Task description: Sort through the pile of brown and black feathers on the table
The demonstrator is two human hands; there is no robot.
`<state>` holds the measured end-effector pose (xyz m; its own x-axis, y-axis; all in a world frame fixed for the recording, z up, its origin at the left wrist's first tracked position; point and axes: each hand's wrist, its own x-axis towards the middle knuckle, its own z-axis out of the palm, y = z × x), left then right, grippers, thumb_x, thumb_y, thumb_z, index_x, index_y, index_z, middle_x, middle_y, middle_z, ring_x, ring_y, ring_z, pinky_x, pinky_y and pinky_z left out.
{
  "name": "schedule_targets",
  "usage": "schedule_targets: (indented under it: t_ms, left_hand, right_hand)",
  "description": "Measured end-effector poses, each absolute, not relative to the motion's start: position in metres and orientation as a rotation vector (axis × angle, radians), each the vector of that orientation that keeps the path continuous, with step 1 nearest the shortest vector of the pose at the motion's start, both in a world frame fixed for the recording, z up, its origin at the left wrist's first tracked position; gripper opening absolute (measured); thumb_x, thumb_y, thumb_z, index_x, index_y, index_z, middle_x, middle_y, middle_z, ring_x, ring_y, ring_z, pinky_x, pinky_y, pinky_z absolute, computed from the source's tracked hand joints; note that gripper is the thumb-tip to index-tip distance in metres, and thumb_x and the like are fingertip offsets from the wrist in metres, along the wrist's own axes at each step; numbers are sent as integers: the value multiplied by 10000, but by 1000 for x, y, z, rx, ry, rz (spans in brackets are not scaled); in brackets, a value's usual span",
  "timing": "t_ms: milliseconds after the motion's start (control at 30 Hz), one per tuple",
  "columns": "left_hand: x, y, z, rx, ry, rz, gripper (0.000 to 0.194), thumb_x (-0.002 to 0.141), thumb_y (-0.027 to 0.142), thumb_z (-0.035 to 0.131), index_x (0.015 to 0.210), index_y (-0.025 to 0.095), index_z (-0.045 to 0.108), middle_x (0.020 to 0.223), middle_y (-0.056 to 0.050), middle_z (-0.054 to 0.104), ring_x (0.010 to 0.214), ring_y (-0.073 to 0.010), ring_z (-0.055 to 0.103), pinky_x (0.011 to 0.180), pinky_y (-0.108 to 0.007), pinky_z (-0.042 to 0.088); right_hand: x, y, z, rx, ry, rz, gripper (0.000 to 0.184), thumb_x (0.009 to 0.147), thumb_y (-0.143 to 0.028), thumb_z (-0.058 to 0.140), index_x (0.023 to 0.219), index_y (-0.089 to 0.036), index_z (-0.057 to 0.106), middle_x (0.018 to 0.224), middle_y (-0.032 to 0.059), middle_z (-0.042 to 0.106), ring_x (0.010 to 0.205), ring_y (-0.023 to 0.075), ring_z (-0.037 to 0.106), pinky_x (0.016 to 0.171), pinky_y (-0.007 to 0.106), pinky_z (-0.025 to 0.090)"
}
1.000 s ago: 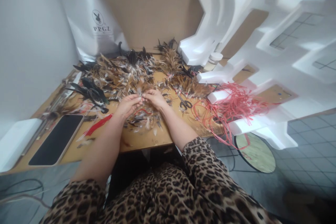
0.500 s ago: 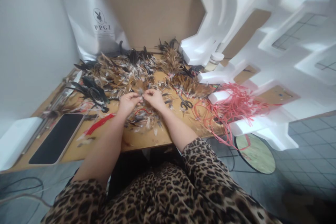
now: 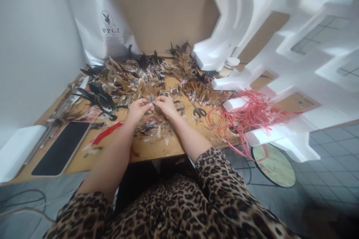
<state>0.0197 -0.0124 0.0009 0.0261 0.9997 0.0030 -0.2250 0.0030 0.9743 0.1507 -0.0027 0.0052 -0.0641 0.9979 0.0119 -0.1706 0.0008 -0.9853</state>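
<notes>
At the middle of the table, my left hand (image 3: 138, 110) and my right hand (image 3: 165, 105) meet with their fingertips pinched. Between them they hold a small bunch of brown feathers (image 3: 150, 92), its grey, fluffy lower end at the fingertips. Piles of brown and black feathers (image 3: 117, 76) spread just beyond the hands. Loose feather scraps (image 3: 153, 127) lie below my wrists, with a bit of red string among them. To the right of my right hand rest black-handled scissors (image 3: 199, 111).
A phone (image 3: 61, 149), a white box (image 3: 21, 151) and a red ribbon bundle (image 3: 108, 132) lie on the left. Red strings (image 3: 249, 115) tangle over white foam (image 3: 291, 63) at right, near a lidded jar (image 3: 229, 66). A silver bag (image 3: 98, 18) stands behind.
The hands stay together in nearly the same place, still pinching the feather bunch. The whole view has shifted very slightly.
</notes>
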Motion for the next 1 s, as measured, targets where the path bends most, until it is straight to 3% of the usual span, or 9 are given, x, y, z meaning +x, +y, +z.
schedule_targets:
  t_ms: [167, 533, 733, 1000]
  left_hand:
    - [18, -11, -2, 1004, 1010, 1285, 334, 532, 302, 768, 722, 141, 545, 605, -14, 651, 537, -115, 623, 497, -195, 461]
    - [17, -6, -9, 1193, 1023, 1329, 233, 613, 286, 714, 704, 131, 564, 597, -20, 647, 524, -103, 595, 571, -230, 474]
    - [19, -10, -2, 1219, 1057, 1285, 253, 590, 290, 715, 727, 136, 567, 538, 3, 612, 493, -105, 576, 517, -223, 463]
    - [21, -12, 3, 1202, 1096, 1235, 266, 550, 253, 745, 682, 147, 541, 520, 17, 592, 473, -98, 561, 496, -214, 458]
  right_hand:
    - [149, -3, 4, -1089, -1236, 1193, 128, 601, -251, 610, 654, -152, 550, 522, -62, 540, 479, 50, 460, 500, 178, 348]
    - [143, -5, 5, -1076, -1030, 1499, 112, 656, -183, 570, 622, -164, 465, 522, -30, 598, 435, 66, 538, 432, 163, 392]
    - [148, -5, 6, -1096, -1166, 1297, 135, 651, -246, 601, 704, -171, 502, 448, -78, 515, 394, 52, 474, 417, 158, 345]
    - [150, -2, -2, -1113, -1325, 1128, 147, 658, -268, 591, 640, -179, 475, 478, -71, 525, 428, 69, 505, 441, 178, 364]
